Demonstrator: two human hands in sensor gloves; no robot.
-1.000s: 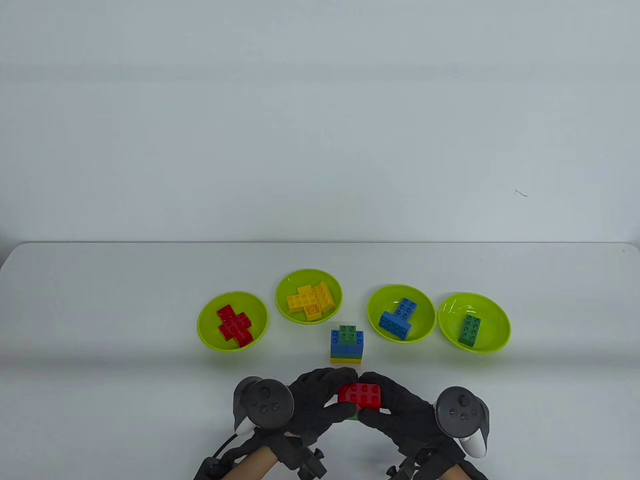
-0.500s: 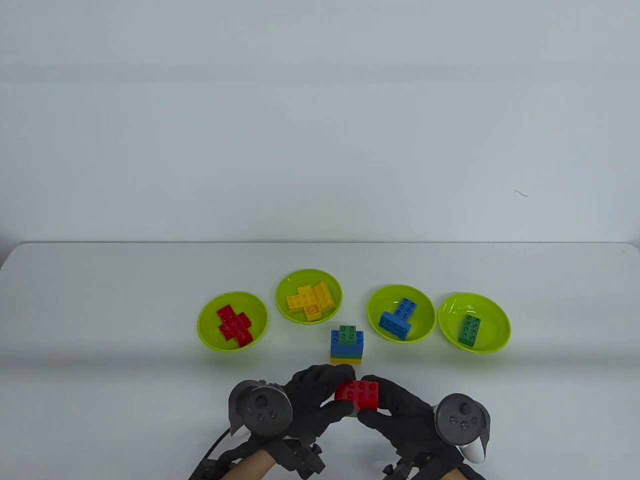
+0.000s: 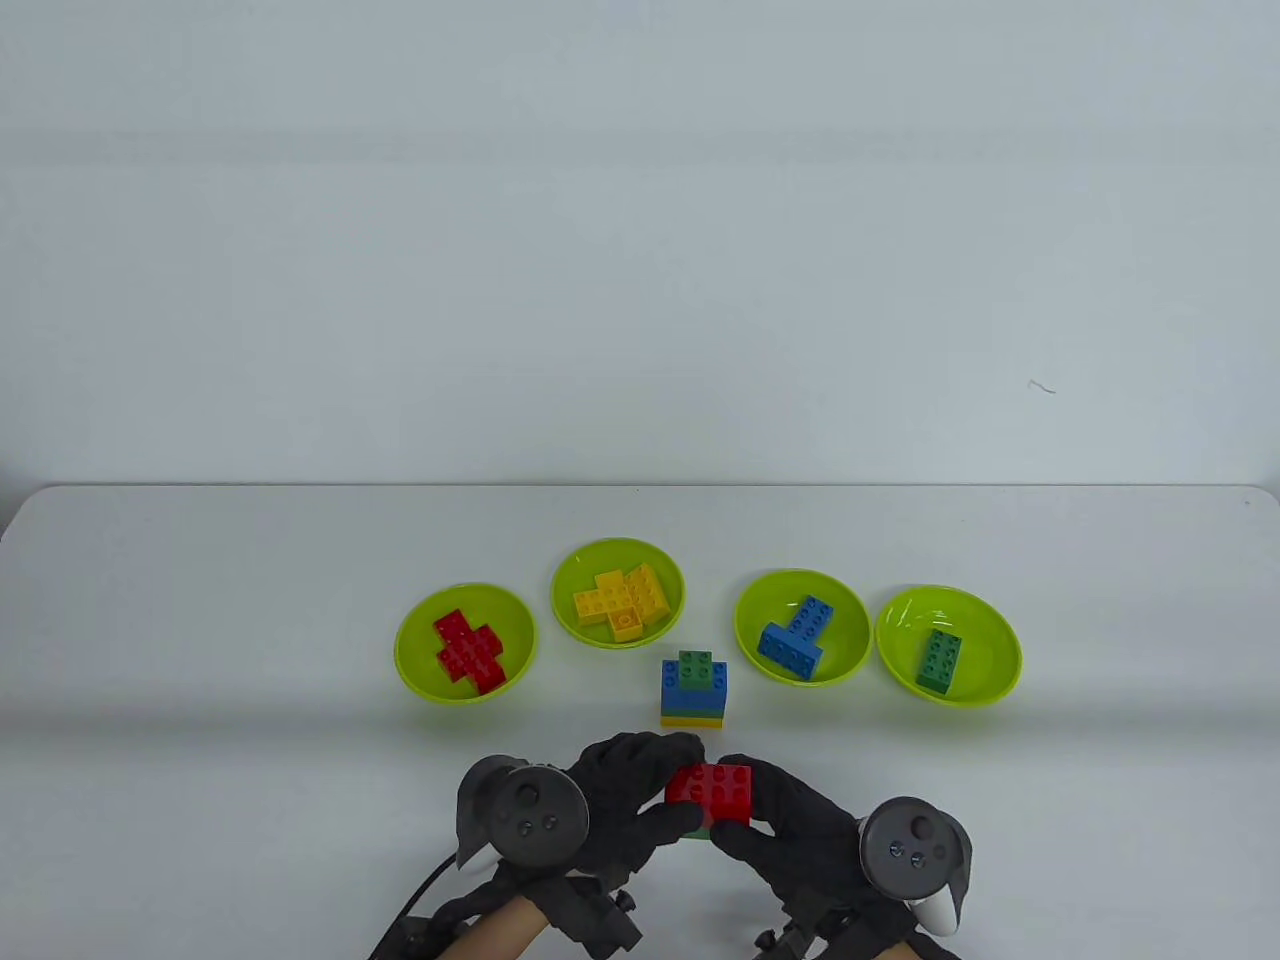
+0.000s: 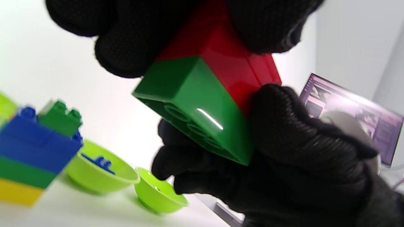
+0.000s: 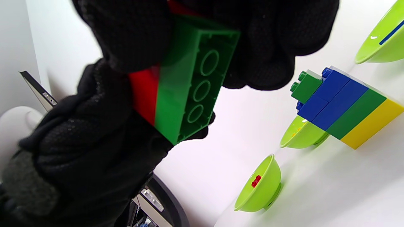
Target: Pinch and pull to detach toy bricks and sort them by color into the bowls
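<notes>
Both gloved hands hold one small stack above the table's near edge: a red brick (image 3: 712, 794) (image 4: 227, 67) sitting on a green brick (image 4: 192, 107) (image 5: 189, 82). My left hand (image 3: 630, 795) grips it from the left, my right hand (image 3: 775, 815) from the right. A second stack (image 3: 694, 688) stands on the table beyond them, with a small green brick over blue, green and yellow layers. Four lime bowls lie in a row: a red-brick bowl (image 3: 415, 655), a yellow-brick bowl (image 3: 570, 580), a blue-brick bowl (image 3: 850, 640) and a green-brick bowl (image 3: 990, 650).
The white table (image 3: 200, 620) ends at a pale wall behind the bowls. A tracker sits on the back of each hand (image 3: 525, 815) (image 3: 912, 842). A laptop screen (image 4: 350, 107) shows at the right of the left wrist view.
Both hands have drifted slightly left and toward me with the red-and-green stack, which has tilted a little. The bricks remain joined.
</notes>
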